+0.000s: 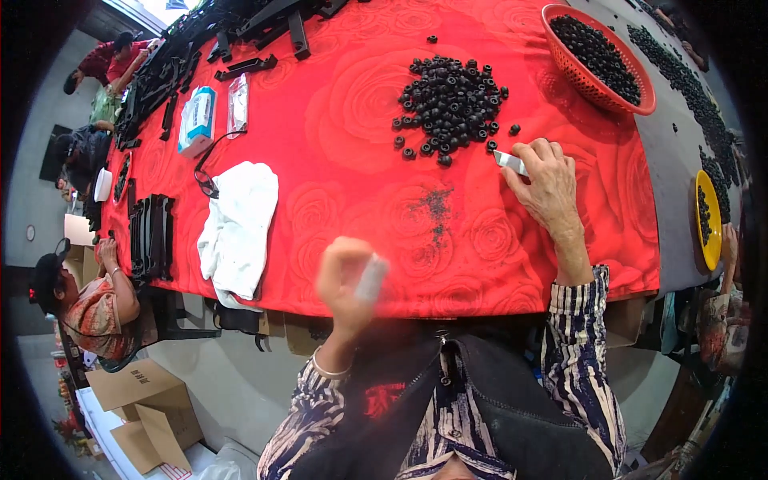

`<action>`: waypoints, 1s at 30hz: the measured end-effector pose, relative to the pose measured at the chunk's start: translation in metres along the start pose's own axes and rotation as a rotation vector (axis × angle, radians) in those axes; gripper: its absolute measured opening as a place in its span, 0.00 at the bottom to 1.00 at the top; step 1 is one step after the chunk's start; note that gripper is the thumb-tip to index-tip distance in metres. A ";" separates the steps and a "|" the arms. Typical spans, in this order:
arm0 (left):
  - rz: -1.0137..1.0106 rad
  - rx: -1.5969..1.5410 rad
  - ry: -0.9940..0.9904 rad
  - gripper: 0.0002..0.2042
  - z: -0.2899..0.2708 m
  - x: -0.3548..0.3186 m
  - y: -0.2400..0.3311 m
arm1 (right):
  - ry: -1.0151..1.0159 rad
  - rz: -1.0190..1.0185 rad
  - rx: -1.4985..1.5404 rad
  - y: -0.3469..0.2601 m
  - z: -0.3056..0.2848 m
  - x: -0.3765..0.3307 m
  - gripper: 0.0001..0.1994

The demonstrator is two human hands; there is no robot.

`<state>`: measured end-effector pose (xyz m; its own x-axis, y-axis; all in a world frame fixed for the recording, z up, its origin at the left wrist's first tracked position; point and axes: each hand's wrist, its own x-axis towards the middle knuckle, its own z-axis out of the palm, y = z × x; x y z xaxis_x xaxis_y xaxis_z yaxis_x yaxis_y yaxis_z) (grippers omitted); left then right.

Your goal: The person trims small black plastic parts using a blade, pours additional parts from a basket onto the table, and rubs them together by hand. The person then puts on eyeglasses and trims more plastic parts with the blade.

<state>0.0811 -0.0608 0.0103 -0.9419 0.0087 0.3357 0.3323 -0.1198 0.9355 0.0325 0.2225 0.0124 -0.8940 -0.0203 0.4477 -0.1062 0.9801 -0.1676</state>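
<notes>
A flat silver blade with a slanted end (510, 162) is held in my right hand (548, 180), fingers closed round it. Its tip is beside a small black ring-shaped part at the right edge of a pile of such black parts (450, 104). Motion smears my left hand (350, 280), raised near the front edge of the red cloth (336, 208). A greyish-white wrap or cover shows on one of its fingers. Whether that hand holds anything is hidden by the blur. Dark crumbs (436, 212) lie between my hands.
A red basket of black parts (598, 60) stands far right, a yellow bowl (707, 220) beyond it. Left lie a white cloth (240, 228), glasses (206, 182), a blue-white box (197, 122) and long black pieces (150, 240). Other people sit around; a cardboard box (148, 400) is lower left.
</notes>
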 end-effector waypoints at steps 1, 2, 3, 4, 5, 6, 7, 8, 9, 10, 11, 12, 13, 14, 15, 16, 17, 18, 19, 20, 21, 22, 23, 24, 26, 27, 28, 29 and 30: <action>0.212 0.086 0.001 0.11 -0.001 0.002 0.010 | 0.045 -0.040 -0.009 0.002 -0.001 0.001 0.10; 0.338 0.088 0.037 0.13 0.002 0.005 0.022 | 0.084 -0.074 -0.028 0.005 -0.004 0.000 0.12; 0.463 0.088 0.075 0.20 0.006 0.009 0.036 | 0.079 -0.065 -0.040 0.006 -0.012 -0.002 0.12; 0.581 0.002 -0.033 0.21 -0.005 0.014 0.064 | 0.192 -0.028 0.326 -0.008 -0.024 0.003 0.14; 0.676 -0.122 -0.146 0.22 -0.009 0.018 0.077 | 0.285 0.026 0.657 -0.015 -0.033 0.000 0.15; 0.678 -0.173 0.053 0.20 0.012 0.011 0.107 | 0.345 0.004 0.791 -0.033 -0.048 -0.001 0.16; 0.734 -0.155 0.097 0.16 0.016 0.013 0.108 | 0.393 0.004 0.897 -0.047 -0.057 -0.011 0.16; 0.733 -0.203 0.090 0.14 0.004 0.003 0.138 | 0.479 -0.112 1.124 -0.062 -0.086 -0.016 0.12; 0.697 -0.338 0.081 0.12 -0.004 -0.003 0.145 | 0.463 -0.364 1.169 -0.052 -0.113 -0.020 0.10; 0.710 -0.307 0.082 0.12 -0.004 -0.003 0.169 | 0.344 -0.691 0.822 -0.038 -0.138 -0.023 0.11; 0.595 -0.293 -0.174 0.12 0.003 0.007 0.167 | 0.319 -0.664 0.786 -0.033 -0.152 -0.029 0.11; 0.484 -0.173 -0.406 0.16 0.002 0.007 0.176 | 0.221 -0.668 0.975 -0.042 -0.150 -0.030 0.11; 0.509 -0.254 -0.368 0.16 0.019 0.016 0.173 | 0.110 -0.639 1.049 -0.046 -0.178 -0.034 0.13; 0.498 -0.246 -0.364 0.16 0.019 0.018 0.174 | 0.007 -0.625 1.179 -0.053 -0.188 -0.034 0.15; 0.483 -0.184 -0.390 0.15 0.019 0.018 0.173 | -0.098 -0.608 1.309 -0.058 -0.193 -0.032 0.17; 0.479 -0.114 -0.413 0.14 0.018 0.017 0.182 | -0.099 -0.615 1.323 -0.068 -0.200 -0.027 0.17; 0.466 -0.065 -0.441 0.14 0.018 0.019 0.181 | -0.083 -0.637 1.194 -0.078 -0.203 -0.022 0.16; 0.453 -0.017 -0.469 0.13 0.018 0.021 0.180 | -0.067 -0.658 1.066 -0.084 -0.203 -0.020 0.16; 0.450 0.030 -0.497 0.13 0.019 0.023 0.179 | -0.002 -0.673 1.009 -0.085 -0.197 -0.022 0.11; 0.447 0.076 -0.525 0.13 0.019 0.024 0.178 | -0.005 -0.672 1.000 -0.086 -0.193 -0.020 0.11; 0.446 0.122 -0.553 0.14 0.019 0.025 0.176 | 0.036 -0.680 1.069 -0.087 -0.189 -0.018 0.10; 0.451 0.193 -0.574 0.15 0.019 0.025 0.181 | 0.089 -0.704 1.155 -0.090 -0.186 -0.016 0.09; 0.457 0.265 -0.594 0.16 0.018 0.024 0.185 | 0.193 -0.691 1.132 -0.095 -0.182 -0.017 0.10; 0.471 0.282 -0.586 0.16 0.018 0.024 0.187 | 0.202 -0.711 1.139 -0.093 -0.177 -0.017 0.10; 0.428 0.071 -0.474 0.08 0.020 0.020 0.174 | 0.258 -0.836 1.495 -0.083 -0.168 -0.017 0.13; 0.399 -0.051 -0.420 0.06 0.022 0.021 0.157 | 0.272 -0.802 1.426 -0.080 -0.163 -0.022 0.12; 0.361 -0.183 -0.404 0.05 0.031 0.023 0.140 | 0.342 -0.688 1.379 -0.080 -0.159 -0.033 0.12; 0.376 -0.252 -0.367 0.05 0.043 0.020 0.130 | 0.334 -0.645 1.337 -0.077 -0.164 -0.037 0.13; 0.396 -0.287 -0.322 0.05 0.045 0.016 0.132 | 0.333 -0.616 1.328 -0.075 -0.170 -0.037 0.13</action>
<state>0.1122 -0.0317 0.1441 -0.6712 0.2044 0.7125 0.5875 -0.4394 0.6796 0.1478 0.1828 0.1573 -0.4453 -0.1285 0.8861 -0.8888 -0.0564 -0.4548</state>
